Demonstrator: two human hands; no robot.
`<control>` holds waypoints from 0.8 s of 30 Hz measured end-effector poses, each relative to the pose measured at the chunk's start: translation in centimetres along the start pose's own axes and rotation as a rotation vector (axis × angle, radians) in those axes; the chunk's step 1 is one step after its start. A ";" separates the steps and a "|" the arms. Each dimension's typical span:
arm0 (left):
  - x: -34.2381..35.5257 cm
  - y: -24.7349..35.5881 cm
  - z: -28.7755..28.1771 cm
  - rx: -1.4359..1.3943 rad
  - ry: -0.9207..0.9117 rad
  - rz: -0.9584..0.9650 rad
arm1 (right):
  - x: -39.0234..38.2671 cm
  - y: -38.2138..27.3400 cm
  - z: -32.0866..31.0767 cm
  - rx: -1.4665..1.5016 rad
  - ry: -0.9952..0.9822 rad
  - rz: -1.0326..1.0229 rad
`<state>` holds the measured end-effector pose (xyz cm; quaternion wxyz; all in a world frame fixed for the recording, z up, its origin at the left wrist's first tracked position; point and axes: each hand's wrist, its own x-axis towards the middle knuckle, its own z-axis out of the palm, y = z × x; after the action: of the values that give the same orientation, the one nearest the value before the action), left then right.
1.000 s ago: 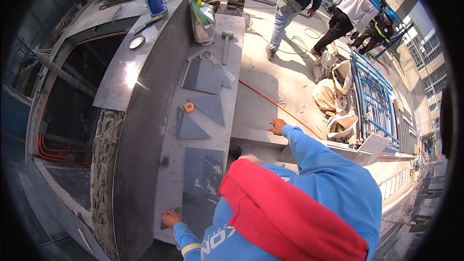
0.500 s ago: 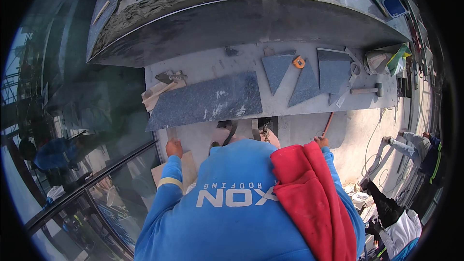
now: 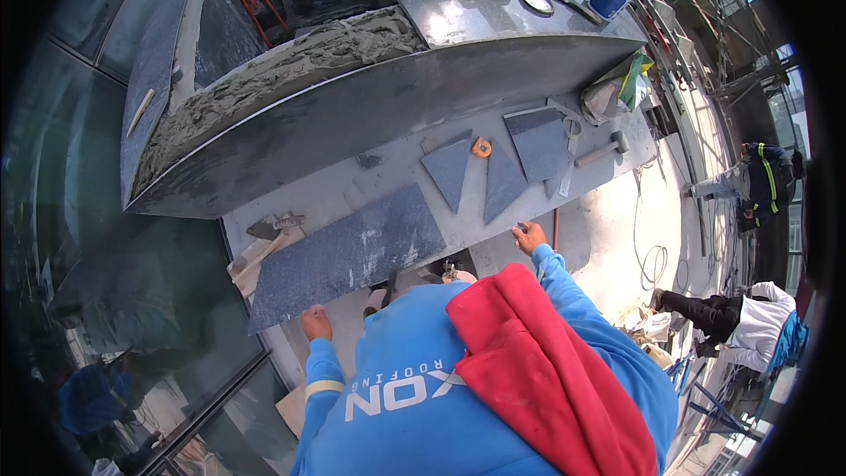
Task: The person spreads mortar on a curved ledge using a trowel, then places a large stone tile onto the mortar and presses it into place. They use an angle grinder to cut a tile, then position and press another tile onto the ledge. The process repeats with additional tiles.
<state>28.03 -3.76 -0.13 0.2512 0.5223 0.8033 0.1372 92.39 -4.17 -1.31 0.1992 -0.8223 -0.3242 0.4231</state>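
Note:
My left hand [image 3: 315, 323] is curled into a loose fist beside the near-left edge of a large dark stone slab [image 3: 352, 242], with nothing showing in it. At the ledge's front edge my right hand [image 3: 530, 237] is closed in a pinch; what it may hold is too small to make out. Beyond it lie a triangular stone piece [image 3: 503, 178], another triangular piece [image 3: 448, 167] and a squarish stone piece [image 3: 538, 143]. An orange tape measure [image 3: 480, 147] sits between the two triangles. A mallet [image 3: 599, 149] rests farther right, near a metal square [image 3: 567, 154].
Behind the pale ledge [image 3: 476, 227] rises a dark stone panel [image 3: 352, 119], topped by a mortar bed [image 3: 291, 62]. A trowel [image 3: 276, 226] lies far left. Glass panels [image 3: 132, 282] line the left. A red pole [image 3: 556, 227], cables [image 3: 652, 264] and two people are on the right.
The view has turned to the right, so the ledge now slants across it. My right hand has come up to the ledge's front edge; my left stays near the slab.

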 end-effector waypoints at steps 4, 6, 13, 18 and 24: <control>5.0 -3.9 -1.5 -0.061 0.064 0.003 | -7.0 -0.9 4.0 -0.231 -0.094 0.051; 6.5 -6.7 -2.0 -0.084 0.060 -0.060 | -9.6 -1.0 5.3 -0.315 -0.119 0.097; 8.0 -13.3 -4.0 0.003 -0.012 -0.111 | -12.2 -6.2 7.3 -0.317 -0.133 0.077; 7.8 -10.2 -5.7 0.066 -0.027 -0.134 | -7.5 -16.5 14.1 -0.355 -0.295 -0.311; 0.1 -0.7 -9.9 -0.241 0.115 0.057 | 0.1 -32.2 29.0 -0.521 -0.499 -0.814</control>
<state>22.10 -3.57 7.80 0.2617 0.5022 0.7788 0.2696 56.79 20.30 1.67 0.0537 -0.5270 -0.7481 0.3997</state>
